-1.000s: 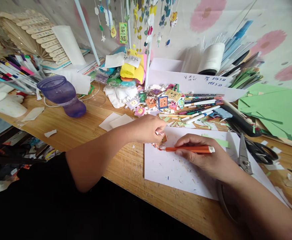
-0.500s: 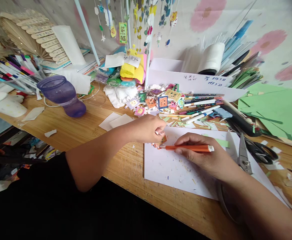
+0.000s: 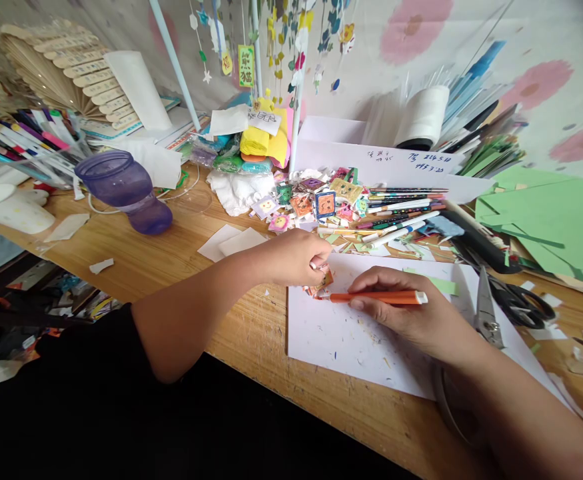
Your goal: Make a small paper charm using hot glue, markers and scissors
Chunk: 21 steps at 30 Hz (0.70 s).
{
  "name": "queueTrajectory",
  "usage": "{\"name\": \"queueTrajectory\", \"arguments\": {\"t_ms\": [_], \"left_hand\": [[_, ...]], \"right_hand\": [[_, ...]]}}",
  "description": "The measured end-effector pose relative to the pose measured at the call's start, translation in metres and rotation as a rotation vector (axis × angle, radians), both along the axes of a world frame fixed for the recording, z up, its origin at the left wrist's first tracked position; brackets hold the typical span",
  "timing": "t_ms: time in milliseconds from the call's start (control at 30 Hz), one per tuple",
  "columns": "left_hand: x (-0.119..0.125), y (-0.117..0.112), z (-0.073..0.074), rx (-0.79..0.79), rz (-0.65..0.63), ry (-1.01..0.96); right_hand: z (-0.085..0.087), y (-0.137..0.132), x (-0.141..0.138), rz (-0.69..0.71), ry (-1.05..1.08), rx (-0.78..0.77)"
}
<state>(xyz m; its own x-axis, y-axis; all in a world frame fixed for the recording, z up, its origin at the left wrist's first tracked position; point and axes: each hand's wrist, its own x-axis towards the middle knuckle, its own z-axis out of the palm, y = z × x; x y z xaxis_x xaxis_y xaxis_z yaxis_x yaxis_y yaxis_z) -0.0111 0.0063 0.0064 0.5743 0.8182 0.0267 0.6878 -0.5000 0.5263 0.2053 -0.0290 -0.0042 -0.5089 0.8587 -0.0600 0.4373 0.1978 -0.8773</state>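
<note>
Between the fingers of my right hand [image 3: 396, 300] lies an orange marker [image 3: 378, 297], its tip pointing left. The tip meets the lower edge of a small orange paper piece [image 3: 325, 281], which my left hand [image 3: 298, 257] pinches from above. The fingers partly hide this piece, so its drawing cannot be made out. Both hands are over a white sheet of paper [image 3: 341, 340] dotted with small coloured marks. Just beyond my left hand is a pile of small coloured paper squares [image 3: 325, 205], some with faces drawn on them.
Several pens [image 3: 401, 230] lie behind the sheet. Open scissors [image 3: 488, 313] rest at its right, near green paper [image 3: 541, 213]. At left stand a purple jar [image 3: 121, 187], a white paper cup [image 3: 11, 208] and a box of markers [image 3: 31, 150]. Paper scraps are scattered about.
Hardly anything differs. The marker tip has shifted very slightly along the edge of the orange paper piece; both hands stay in place.
</note>
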Motion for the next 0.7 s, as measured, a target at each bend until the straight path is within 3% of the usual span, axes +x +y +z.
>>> {"name": "queueTrajectory", "arguments": {"t_ms": [700], "left_hand": [[0.0006,-0.0001,0.0003,0.009,-0.013,0.015]], "right_hand": [[0.0003,-0.0002,-0.0015,0.003,0.008,-0.008]]}}
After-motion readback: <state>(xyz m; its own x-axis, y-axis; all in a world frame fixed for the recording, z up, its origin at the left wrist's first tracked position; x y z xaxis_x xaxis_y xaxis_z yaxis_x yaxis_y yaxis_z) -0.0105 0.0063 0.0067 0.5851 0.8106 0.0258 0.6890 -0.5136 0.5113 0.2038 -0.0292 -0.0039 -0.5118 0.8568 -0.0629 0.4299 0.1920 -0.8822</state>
